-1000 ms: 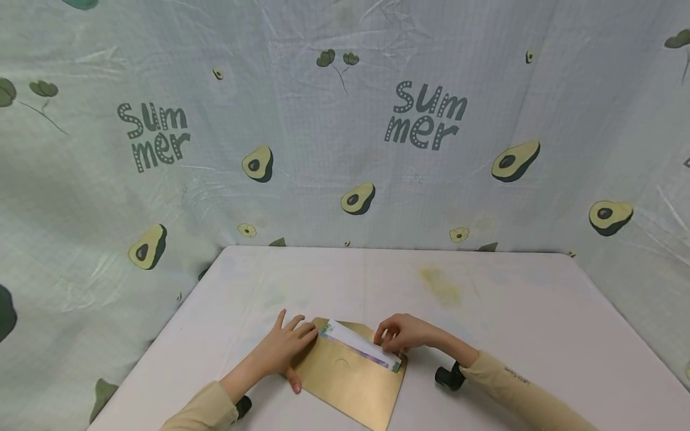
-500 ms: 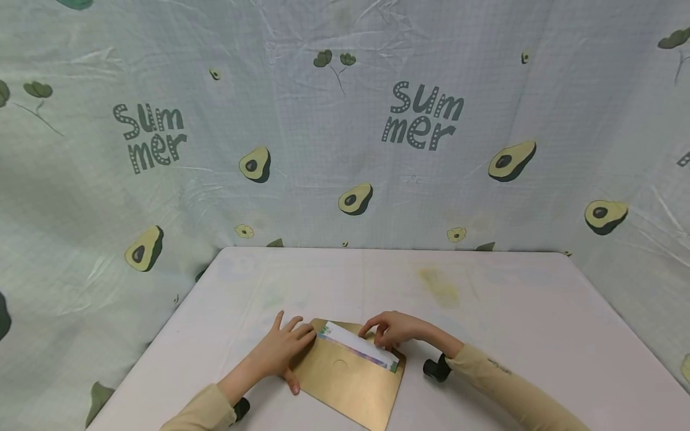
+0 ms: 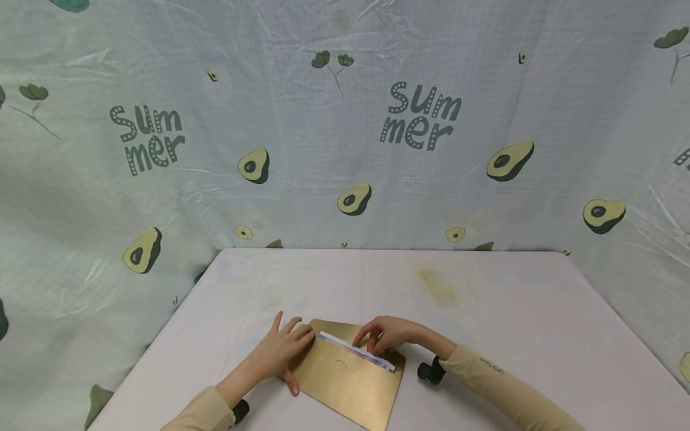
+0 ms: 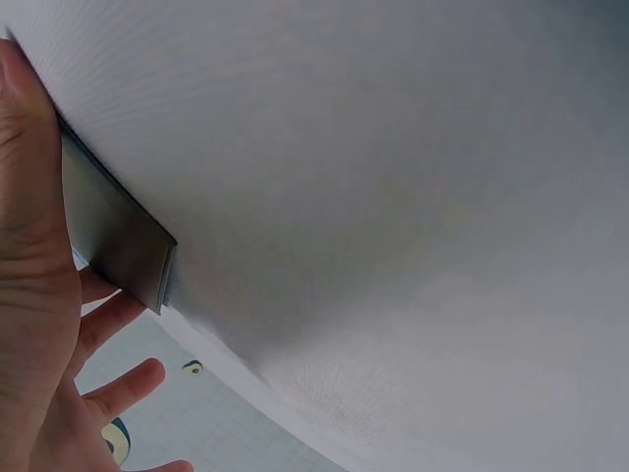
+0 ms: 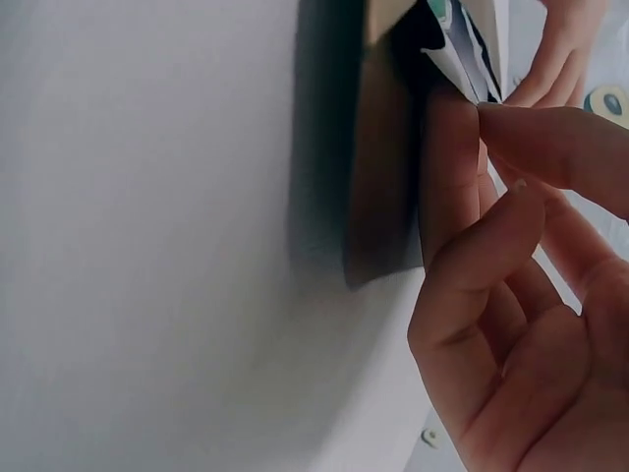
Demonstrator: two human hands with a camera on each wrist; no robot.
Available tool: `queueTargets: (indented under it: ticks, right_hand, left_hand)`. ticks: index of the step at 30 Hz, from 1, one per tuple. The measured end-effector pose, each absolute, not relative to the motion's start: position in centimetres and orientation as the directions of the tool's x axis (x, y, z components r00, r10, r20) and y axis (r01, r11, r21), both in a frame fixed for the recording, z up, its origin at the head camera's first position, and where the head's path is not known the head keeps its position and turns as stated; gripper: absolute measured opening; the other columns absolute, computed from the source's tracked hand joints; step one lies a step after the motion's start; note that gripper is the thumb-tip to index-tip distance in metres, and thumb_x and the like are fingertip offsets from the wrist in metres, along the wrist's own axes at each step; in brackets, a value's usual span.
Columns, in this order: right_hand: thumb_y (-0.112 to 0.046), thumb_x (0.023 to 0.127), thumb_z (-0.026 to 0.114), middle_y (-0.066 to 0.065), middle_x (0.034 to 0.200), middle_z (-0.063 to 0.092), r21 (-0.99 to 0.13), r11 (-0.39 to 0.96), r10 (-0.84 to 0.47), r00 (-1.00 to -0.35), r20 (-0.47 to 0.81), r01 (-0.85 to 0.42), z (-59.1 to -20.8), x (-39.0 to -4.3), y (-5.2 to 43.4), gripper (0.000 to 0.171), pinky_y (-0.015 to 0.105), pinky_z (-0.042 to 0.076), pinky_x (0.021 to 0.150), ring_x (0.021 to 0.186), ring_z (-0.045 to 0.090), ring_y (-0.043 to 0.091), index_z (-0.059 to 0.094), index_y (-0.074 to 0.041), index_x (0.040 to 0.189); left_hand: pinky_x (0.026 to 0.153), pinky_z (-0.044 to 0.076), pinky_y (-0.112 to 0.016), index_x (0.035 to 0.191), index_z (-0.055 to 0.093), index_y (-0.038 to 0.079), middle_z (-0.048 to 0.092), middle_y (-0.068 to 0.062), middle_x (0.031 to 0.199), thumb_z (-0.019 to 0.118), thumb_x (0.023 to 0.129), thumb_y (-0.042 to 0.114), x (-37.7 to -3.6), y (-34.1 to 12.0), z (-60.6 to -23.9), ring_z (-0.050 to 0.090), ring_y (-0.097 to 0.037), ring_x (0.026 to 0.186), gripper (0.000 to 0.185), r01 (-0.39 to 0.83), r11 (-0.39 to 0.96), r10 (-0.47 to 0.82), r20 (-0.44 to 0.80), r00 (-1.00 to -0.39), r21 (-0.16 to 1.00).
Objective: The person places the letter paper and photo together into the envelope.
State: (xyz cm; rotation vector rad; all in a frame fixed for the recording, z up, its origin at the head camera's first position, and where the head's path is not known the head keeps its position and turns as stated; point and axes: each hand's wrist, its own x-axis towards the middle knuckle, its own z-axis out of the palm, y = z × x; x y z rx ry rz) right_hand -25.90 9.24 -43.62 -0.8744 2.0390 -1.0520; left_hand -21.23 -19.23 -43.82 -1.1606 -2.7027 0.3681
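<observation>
A gold envelope point(image 3: 347, 383) lies flat near the table's front edge, its open mouth facing away. A white paper with coloured edges point(image 3: 353, 352) sticks a little way out of the mouth. My left hand point(image 3: 286, 347) rests flat on the envelope's left end with fingers spread. My right hand point(image 3: 377, 341) has curled fingers on the paper's right part, pinching its edge at the mouth. In the right wrist view the right hand point(image 5: 521, 295) meets the paper point(image 5: 472, 49) beside the envelope point(image 5: 378, 197). The left wrist view shows the left hand point(image 4: 39, 324) on the envelope's corner point(image 4: 118, 241).
The white table point(image 3: 485, 311) has a yellowish stain point(image 3: 439, 287) behind the hands. A pale cloth printed with avocados point(image 3: 345, 120) hangs close behind and around the table. Black wrist cameras point(image 3: 430, 371) sit on both forearms.
The paper has slid further into the envelope, so less of it shows. My right hand has moved left along it. The left hand has stayed in place.
</observation>
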Motion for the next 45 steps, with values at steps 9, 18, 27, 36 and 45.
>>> queueTargets:
  ticks: [9, 18, 27, 36, 45]
  right_hand:
    - [0.011, 0.077, 0.05, 0.012, 0.074, 0.065, -0.855, 0.475, -0.778, -0.554, -0.296, -0.21, -43.4, -25.6, 8.9, 0.038, 0.022, 0.031, 0.046, 0.054, 0.045, 0.009, 0.064, -0.007, 0.108]
    - [0.003, 0.084, 0.047, 0.009, 0.078, 0.067, -0.848, 0.497, -0.764, -0.556, -0.328, -0.182, -43.3, -25.7, 8.6, 0.035, 0.021, 0.037, 0.048, 0.055, 0.047, 0.009, 0.061, -0.007, 0.113]
    - [-0.011, 0.088, 0.049, 0.002, 0.096, 0.065, -0.821, 0.541, -0.733, -0.581, -0.354, -0.183, -43.4, -25.7, 8.3, 0.028, 0.021, 0.044, 0.051, 0.061, 0.056, 0.008, 0.063, -0.014, 0.112]
    - [-0.012, 0.088, 0.048, -0.002, 0.089, 0.063, -0.818, 0.549, -0.716, -0.603, -0.352, -0.175, -43.5, -25.4, 8.0, 0.028, 0.02, 0.041, 0.049, 0.06, 0.052, 0.008, 0.064, -0.014, 0.111]
    - [-0.011, 0.089, 0.047, 0.007, 0.083, 0.064, -0.882, 0.444, -0.749, -0.605, -0.27, -0.158, -43.9, -24.8, 10.5, 0.03, 0.021, 0.039, 0.048, 0.059, 0.051, 0.008, 0.059, -0.007, 0.116]
  left_hand:
    - [0.09, 0.033, -0.062, 0.125, 0.049, 0.01, 0.052, -0.005, 0.122, 0.06, 0.036, 0.076, -21.2, -19.2, -43.7, 0.044, -0.031, 0.116, 0.112, 0.681, 0.67, 0.727, 0.071, -0.683, -0.296]
    - [0.09, 0.032, -0.063, 0.125, 0.048, 0.009, 0.052, -0.006, 0.122, 0.06, 0.036, 0.076, -21.3, -19.2, -43.6, 0.043, -0.032, 0.117, 0.112, 0.675, 0.679, 0.718, 0.066, -0.693, -0.289]
    - [0.09, 0.031, -0.064, 0.126, 0.048, 0.008, 0.052, -0.005, 0.123, 0.06, 0.036, 0.076, -21.3, -19.5, -43.7, 0.043, -0.032, 0.117, 0.113, 0.674, 0.686, 0.714, 0.072, -0.697, -0.272]
    - [0.09, 0.032, -0.064, 0.126, 0.048, 0.009, 0.052, -0.005, 0.123, 0.06, 0.036, 0.075, -21.1, -19.5, -43.7, 0.043, -0.032, 0.117, 0.113, 0.669, 0.689, 0.71, 0.072, -0.701, -0.279]
    - [0.091, 0.03, -0.065, 0.128, 0.047, 0.007, 0.052, -0.007, 0.125, 0.062, 0.037, 0.073, -20.7, -19.0, -43.4, 0.042, -0.034, 0.119, 0.113, 0.663, 0.706, 0.69, 0.027, -0.724, -0.248]
